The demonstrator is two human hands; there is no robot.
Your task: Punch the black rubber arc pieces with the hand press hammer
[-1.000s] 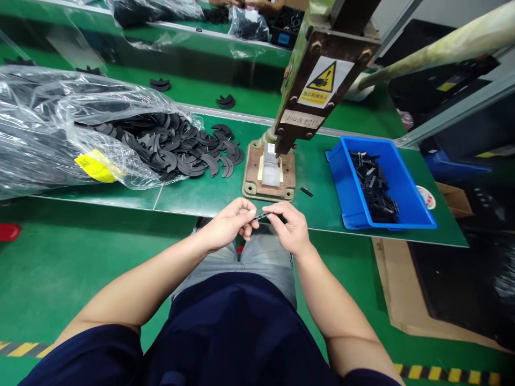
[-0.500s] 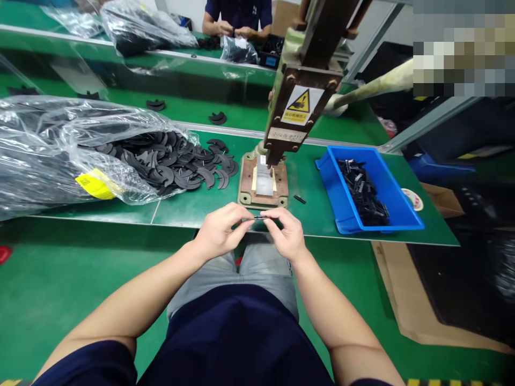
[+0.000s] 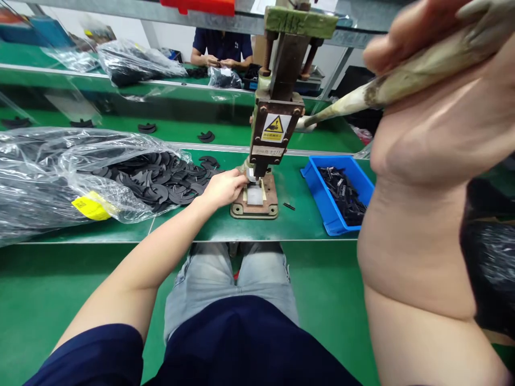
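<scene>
In the head view, the press (image 3: 281, 64) stood on the green worktop (image 3: 193, 231). The right hand (image 3: 438, 138) had its grip curled around the long handle (image 3: 348, 103). The left hand (image 3: 225, 187) reached to the shiny block (image 3: 255, 196) on the press; I couldn't tell if its grip pinched anything, as the fingertips were partly hidden. To do this well, I think those fingertips had to be clear of the pusher (image 3: 260, 170) before any pull on the handle; they were the main thing in the way. A little black stick (image 3: 289, 206) lay just beside the press. Right of it sat a blue bin (image 3: 317, 198) of black bits (image 3: 343, 197). A clear bag (image 3: 36, 171) of curved pieces (image 3: 156, 179) lay to the left.
</scene>
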